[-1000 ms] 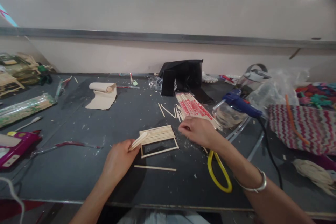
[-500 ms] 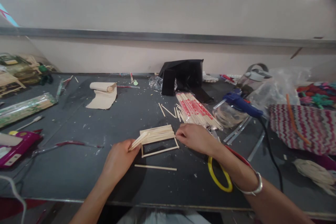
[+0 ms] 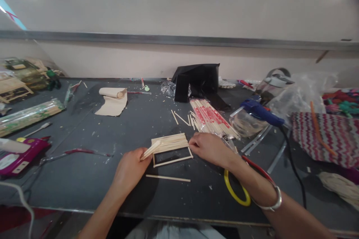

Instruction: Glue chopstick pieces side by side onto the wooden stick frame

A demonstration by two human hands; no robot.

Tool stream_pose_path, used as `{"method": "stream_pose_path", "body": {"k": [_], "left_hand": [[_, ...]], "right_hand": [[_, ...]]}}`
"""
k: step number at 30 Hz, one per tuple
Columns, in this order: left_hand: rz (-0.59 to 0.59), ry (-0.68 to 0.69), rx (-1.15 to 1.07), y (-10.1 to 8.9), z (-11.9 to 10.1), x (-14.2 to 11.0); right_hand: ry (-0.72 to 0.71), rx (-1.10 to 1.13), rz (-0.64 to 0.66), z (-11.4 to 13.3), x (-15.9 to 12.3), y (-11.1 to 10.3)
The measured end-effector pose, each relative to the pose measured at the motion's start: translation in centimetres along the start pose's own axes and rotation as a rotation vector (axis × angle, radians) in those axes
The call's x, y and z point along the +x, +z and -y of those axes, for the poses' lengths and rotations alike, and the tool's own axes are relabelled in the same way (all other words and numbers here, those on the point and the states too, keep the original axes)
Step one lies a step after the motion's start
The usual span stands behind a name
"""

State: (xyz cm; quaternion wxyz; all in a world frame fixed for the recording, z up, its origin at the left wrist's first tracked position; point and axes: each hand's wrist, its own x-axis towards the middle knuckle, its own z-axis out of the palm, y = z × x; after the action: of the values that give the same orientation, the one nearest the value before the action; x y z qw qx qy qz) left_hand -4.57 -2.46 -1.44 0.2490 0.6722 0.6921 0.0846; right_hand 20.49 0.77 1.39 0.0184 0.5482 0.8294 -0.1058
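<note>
A small rectangular frame of wooden sticks [image 3: 172,162] lies on the dark table; its far part is covered by a row of sticks laid side by side, its near part is an open gap. My left hand [image 3: 131,166] is closed on a few short wooden sticks [image 3: 150,150], which point up and right over the frame's left side. At the frame's right edge, my right hand [image 3: 209,148] has its fingers pinched together against the stick ends; the fingertips are partly hidden. One loose wooden stick [image 3: 168,178] lies nearer to me.
Loose short sticks [image 3: 181,118] and a bag of red-marked sticks [image 3: 213,117] lie beyond my right hand. A blue glue gun [image 3: 260,112] with a black cord and yellow-handled scissors [image 3: 237,192] are at the right. A cloth roll [image 3: 113,101] and a magenta device [image 3: 25,155] are leftward.
The whole view has shifted slightly, so everything appears a little farther right. Both hands keep nearly the same place at the frame.
</note>
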Motion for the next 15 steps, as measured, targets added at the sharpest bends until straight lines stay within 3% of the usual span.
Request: {"method": "stream_pose_path", "body": {"k": [9,15], "left_hand": [[-0.028,0.046,-0.107,0.0,0.2,-0.5],[-0.009,0.145,-0.199,-0.5,1.0,-0.4]], "right_hand": [[0.095,0.115,-0.023,0.6,-0.5,-0.9],[0.031,0.467,-0.094,-0.1,-0.5,-1.0]]}}
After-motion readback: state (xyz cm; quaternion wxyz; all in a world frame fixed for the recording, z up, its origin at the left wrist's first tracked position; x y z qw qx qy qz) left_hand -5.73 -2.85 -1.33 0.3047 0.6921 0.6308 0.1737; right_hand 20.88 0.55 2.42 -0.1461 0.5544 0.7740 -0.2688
